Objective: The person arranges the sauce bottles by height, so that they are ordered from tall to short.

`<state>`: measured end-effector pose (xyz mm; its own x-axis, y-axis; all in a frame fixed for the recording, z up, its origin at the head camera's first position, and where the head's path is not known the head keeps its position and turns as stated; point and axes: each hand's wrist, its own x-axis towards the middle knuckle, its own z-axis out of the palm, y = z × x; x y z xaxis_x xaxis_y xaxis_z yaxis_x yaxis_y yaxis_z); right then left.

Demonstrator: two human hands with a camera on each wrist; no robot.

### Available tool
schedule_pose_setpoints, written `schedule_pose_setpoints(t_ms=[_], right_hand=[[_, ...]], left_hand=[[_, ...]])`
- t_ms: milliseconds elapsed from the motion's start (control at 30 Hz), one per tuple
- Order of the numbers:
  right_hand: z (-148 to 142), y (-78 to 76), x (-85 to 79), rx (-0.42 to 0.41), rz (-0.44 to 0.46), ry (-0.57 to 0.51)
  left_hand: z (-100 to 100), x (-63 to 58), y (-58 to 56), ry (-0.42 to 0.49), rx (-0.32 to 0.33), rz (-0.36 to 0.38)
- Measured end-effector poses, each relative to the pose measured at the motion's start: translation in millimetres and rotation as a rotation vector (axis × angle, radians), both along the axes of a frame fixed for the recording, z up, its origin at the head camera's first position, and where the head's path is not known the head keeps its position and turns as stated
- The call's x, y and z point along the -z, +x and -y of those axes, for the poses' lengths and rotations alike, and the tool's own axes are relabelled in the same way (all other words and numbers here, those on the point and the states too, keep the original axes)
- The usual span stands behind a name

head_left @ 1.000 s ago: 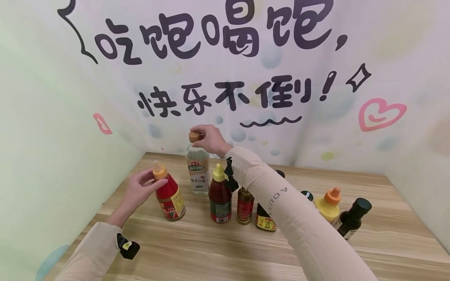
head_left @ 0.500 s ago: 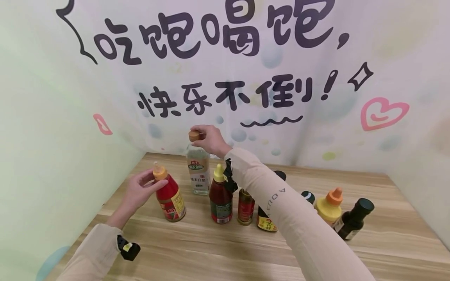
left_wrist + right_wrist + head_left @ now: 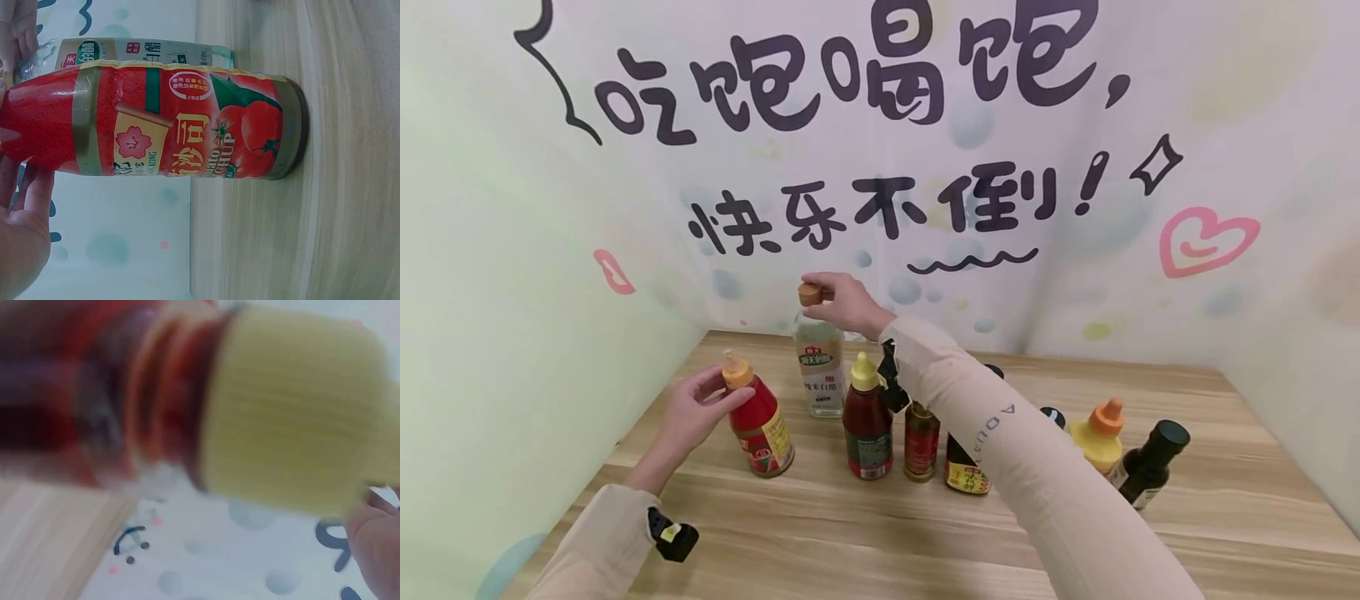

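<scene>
My left hand [image 3: 696, 410] grips a red ketchup bottle [image 3: 762, 433] at its orange cap and shoulder, thumb on the near side. In the left wrist view the ketchup bottle [image 3: 187, 122] shows its tomato label, and its base is at the wooden table. Behind it stands a clear vinegar bottle [image 3: 822, 367], upright. My right hand [image 3: 850, 304] reaches across and pinches the vinegar bottle's brown cap [image 3: 810, 294] between thumb and fingers. Close to the right wrist camera, a dark red sauce bottle's yellow cap [image 3: 294, 412] hides most of the right hand [image 3: 378, 544].
The dark red sauce bottle [image 3: 868, 433] stands under my right wrist, beside a small red-labelled bottle [image 3: 921, 442] and a yellow-labelled sauce bottle [image 3: 967, 475]. Farther right are a yellow squeeze bottle [image 3: 1097, 437] and a dark bottle [image 3: 1150, 467]. A printed cloth [image 3: 925, 308] backs the table.
Only the head camera's view has shifted slightly. Both hands keep their hold, and the bottles stand where they were.
</scene>
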<state>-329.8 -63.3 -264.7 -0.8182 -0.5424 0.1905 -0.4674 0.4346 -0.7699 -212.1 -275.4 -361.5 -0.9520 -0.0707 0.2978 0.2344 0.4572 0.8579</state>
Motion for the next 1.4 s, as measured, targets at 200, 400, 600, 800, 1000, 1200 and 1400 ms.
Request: schedule_pose_setpoints(t_ms=[200, 400, 600, 800, 1000, 1200, 1400], right_hand=[[-17.1, 4.3, -21.0, -0.018, -0.019, 0.044], [-38.5, 8.1, -37.9, -0.008, -0.016, 0.041], [-61.6, 14.6, -51.3, -0.004, -0.041, 0.035], [-87.4, 22.1, -58.7, -0.008, -0.051, 0.022], [-114.6, 28.5, -57.7, -0.01, -0.039, 0.041], [-140.6, 36.0, -51.3, -0.012, -0.009, 0.048], [-166.3, 45.5, -41.5, 0.006, 0.023, 0.063]], left_hand=[[40.8, 65.3, -45.4, 0.009, 0.021, -0.064], [77.1, 124.2, -84.6, 0.007, 0.027, -0.116], [56.7, 93.0, -63.1, -0.003, -0.003, -0.088], [14.4, 25.7, -15.6, 0.045, 0.014, -0.026], [43.5, 70.0, -44.3, 0.081, 0.057, -0.071], [39.8, 64.9, -41.7, 0.088, 0.044, -0.08], [47.3, 80.9, -54.8, 0.003, -0.013, -0.082]])
